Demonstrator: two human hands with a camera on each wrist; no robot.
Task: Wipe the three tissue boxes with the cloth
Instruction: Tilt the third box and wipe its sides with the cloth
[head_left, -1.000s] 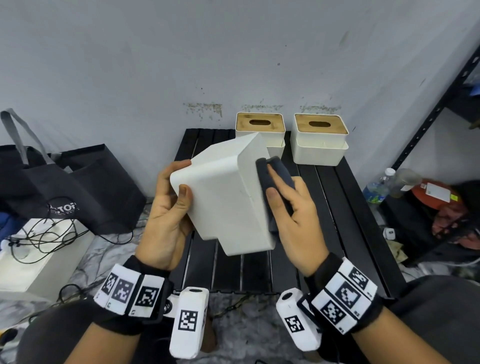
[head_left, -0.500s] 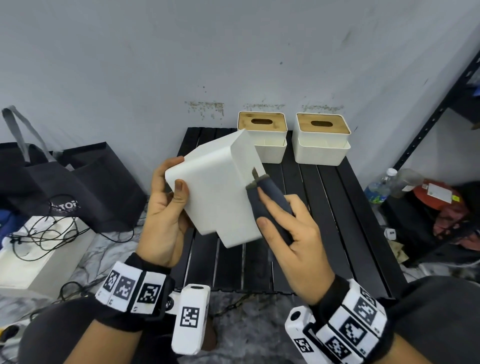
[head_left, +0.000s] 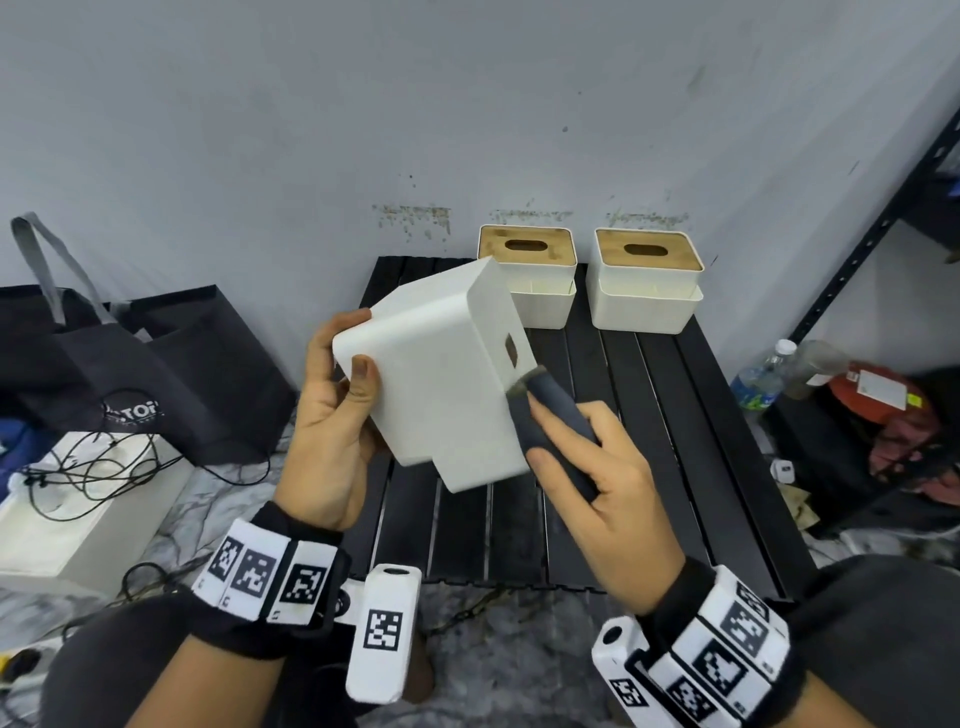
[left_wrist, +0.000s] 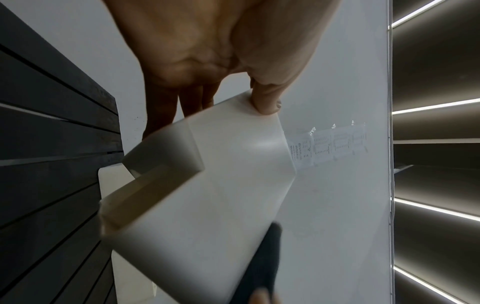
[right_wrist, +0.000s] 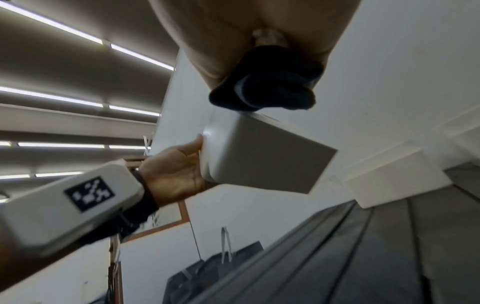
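My left hand (head_left: 332, 410) grips a white tissue box (head_left: 441, 374) tipped on its side above the black slatted table (head_left: 649, 467), thumb on the near face and fingers behind it. The right hand (head_left: 587, 457) holds a folded dark cloth (head_left: 550, 421) and presses it on the box's right side, just below the lid's slot. In the left wrist view the thumb (left_wrist: 265, 100) sits on the box (left_wrist: 207, 195) with the cloth (left_wrist: 259, 273) at its lower edge. The right wrist view has the cloth (right_wrist: 267, 86) lying on the box (right_wrist: 259, 154). Two more tissue boxes, one (head_left: 527, 275) left and one (head_left: 647, 280) right, stand by the wall.
Black bags (head_left: 130, 364) and a white box with cables (head_left: 78, 483) lie on the floor to the left. A black shelf frame (head_left: 872, 223), a water bottle (head_left: 758, 379) and red clutter (head_left: 883, 395) are on the right. A grey wall rises right behind the table.
The cloth has slid down the box's right side toward me, uncovering the slot in the lid. The box has turned slightly in my left hand.
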